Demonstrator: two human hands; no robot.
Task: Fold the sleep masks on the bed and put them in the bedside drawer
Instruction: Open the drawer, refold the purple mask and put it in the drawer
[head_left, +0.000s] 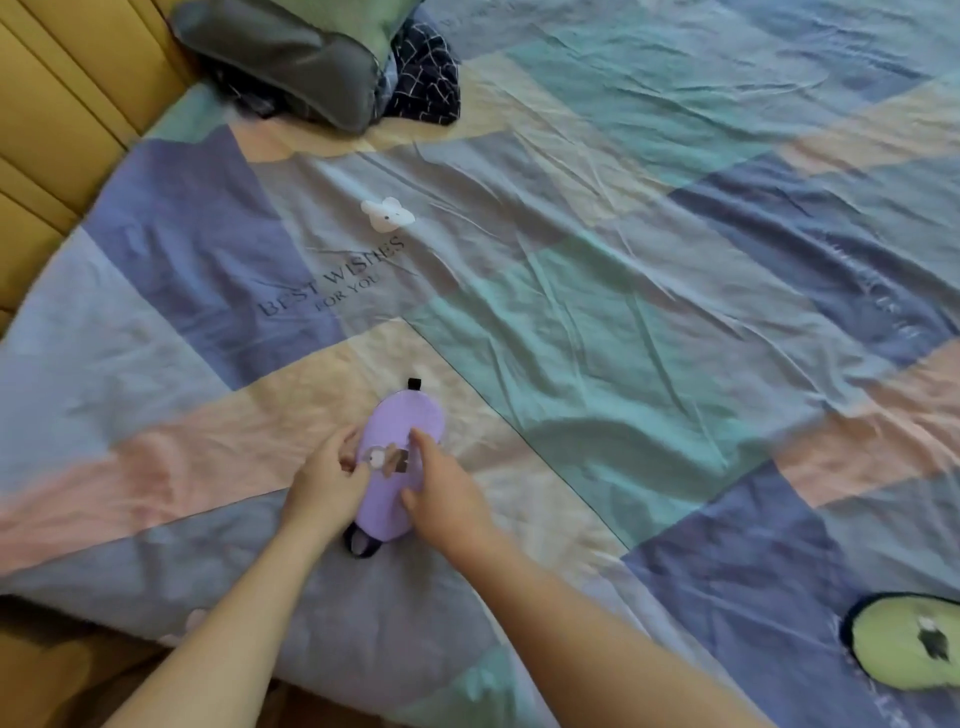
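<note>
A purple sleep mask (402, 431) with a small cartoon patch and a dark strap lies flat on the bedspread near the front edge. My left hand (324, 483) pinches its left edge at the middle. My right hand (447, 493) rests on its right side, forefinger pressing near the patch. A green sleep mask (906, 644) with a dark rim lies at the lower right, cut off by the frame. The bedside drawer is out of view.
The patchwork bedspread (571, 291) covers the bed, with a small white mouse figure (387, 213) on it. A grey pillow (280, 57) and dark patterned cloth (426, 78) sit at the head. A yellow padded headboard (57, 119) runs along the left.
</note>
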